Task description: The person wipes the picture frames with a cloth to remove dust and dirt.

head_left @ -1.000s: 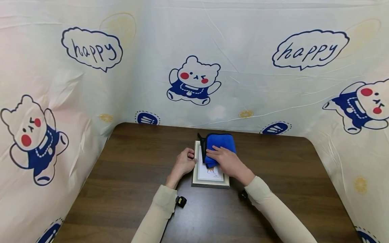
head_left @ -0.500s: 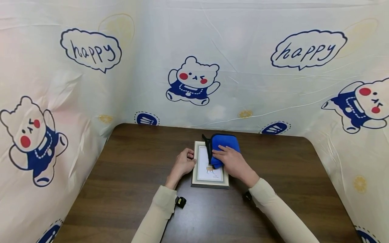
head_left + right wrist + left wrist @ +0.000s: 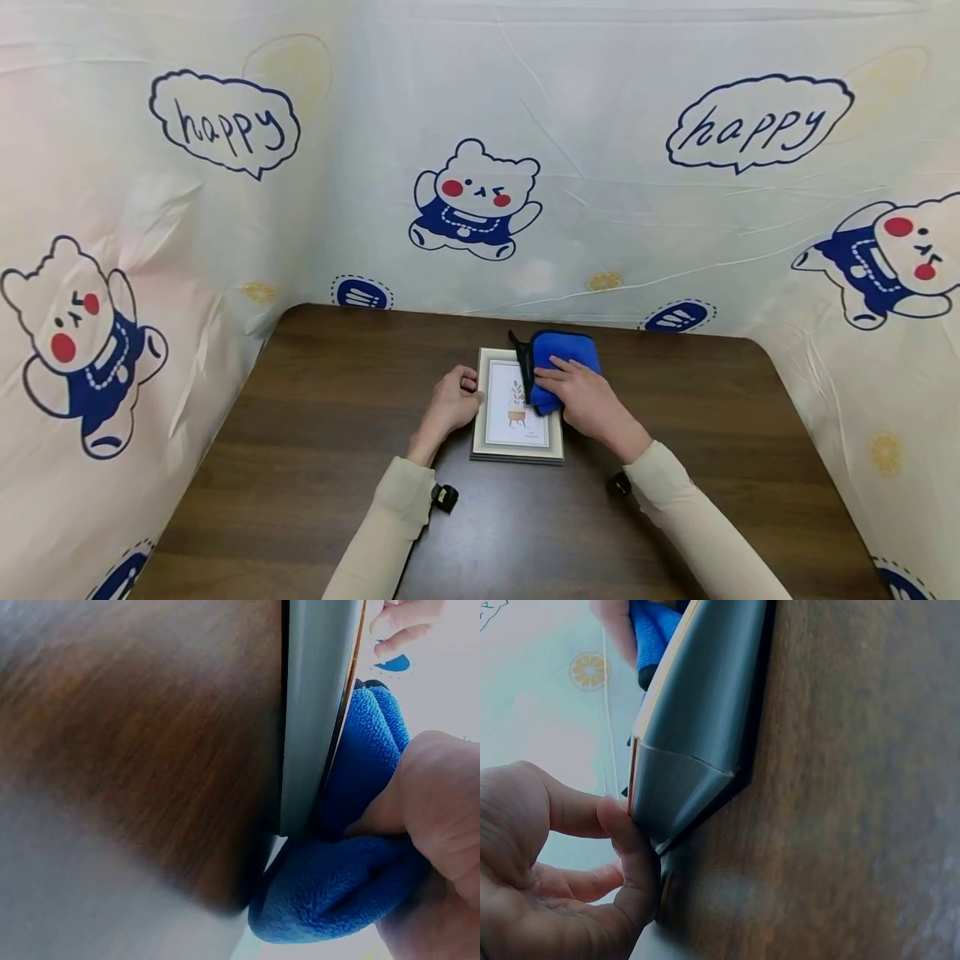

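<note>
A picture frame point(image 3: 516, 432) with a pale border and a potted-plant print lies face up on the table. My left hand point(image 3: 453, 402) holds its left edge; in the left wrist view, the thumb and a finger point(image 3: 619, 829) pinch at its far corner. My right hand point(image 3: 592, 404) grips a folded blue cloth point(image 3: 564, 346) with black edging and presses it on the frame's upper right. In the right wrist view, the thumb is tucked into the fold of the fuzzy blue cloth point(image 3: 330, 892), which hangs past the frame's grey side point(image 3: 315, 712). The palm side of the fingers is hidden.
The brown wooden table point(image 3: 337, 375) has rounded far corners. A pale curtain point(image 3: 600, 208) printed with bears and "happy" bubbles closes in the back and both sides. A small black device point(image 3: 446, 498) sits at the left wrist, another point(image 3: 619, 483) at the right.
My right hand has slid to the right with the blue cloth, uncovering more of the plant print. The left hand stays on the frame's left edge.
</note>
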Demonstrator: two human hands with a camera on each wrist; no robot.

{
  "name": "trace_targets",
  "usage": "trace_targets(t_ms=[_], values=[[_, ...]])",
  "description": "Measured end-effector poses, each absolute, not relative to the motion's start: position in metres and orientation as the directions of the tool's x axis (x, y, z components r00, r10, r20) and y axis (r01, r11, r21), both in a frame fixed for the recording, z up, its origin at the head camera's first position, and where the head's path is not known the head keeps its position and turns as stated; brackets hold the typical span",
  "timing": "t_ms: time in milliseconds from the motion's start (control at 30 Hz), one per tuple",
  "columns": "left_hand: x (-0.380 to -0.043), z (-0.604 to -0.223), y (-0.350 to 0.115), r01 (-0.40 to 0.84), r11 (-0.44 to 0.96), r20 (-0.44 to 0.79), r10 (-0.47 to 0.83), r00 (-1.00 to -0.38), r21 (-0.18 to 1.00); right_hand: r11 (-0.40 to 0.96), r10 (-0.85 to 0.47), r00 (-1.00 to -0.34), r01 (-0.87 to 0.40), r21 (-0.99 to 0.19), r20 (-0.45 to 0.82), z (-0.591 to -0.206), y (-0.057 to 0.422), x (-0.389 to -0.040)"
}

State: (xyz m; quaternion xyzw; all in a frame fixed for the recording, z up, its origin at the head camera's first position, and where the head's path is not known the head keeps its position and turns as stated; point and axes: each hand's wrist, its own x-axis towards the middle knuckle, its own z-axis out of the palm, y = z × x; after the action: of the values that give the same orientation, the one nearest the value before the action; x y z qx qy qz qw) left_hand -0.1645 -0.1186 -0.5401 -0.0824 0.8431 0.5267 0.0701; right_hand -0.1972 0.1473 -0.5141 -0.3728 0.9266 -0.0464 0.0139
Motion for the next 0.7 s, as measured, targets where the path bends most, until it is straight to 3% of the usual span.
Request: trace_targets(t_ms=[333, 700], values=[[-0.166, -0.542, -0.119, -0.218, 0.436, -0.204, -0.079, -0.976, 0.873, 0.658, -0.592, -0.796, -0.565, -0.498, 0.121, -0.507, 0.152, -0.205], [-0.165, -0.543, -0.116, -0.210, 0.447, -0.196, -0.076, -0.978, 0.870, 0.703, -0.454, -0.865, -0.496, -0.510, 0.215, -0.496, 0.127, -0.209]])
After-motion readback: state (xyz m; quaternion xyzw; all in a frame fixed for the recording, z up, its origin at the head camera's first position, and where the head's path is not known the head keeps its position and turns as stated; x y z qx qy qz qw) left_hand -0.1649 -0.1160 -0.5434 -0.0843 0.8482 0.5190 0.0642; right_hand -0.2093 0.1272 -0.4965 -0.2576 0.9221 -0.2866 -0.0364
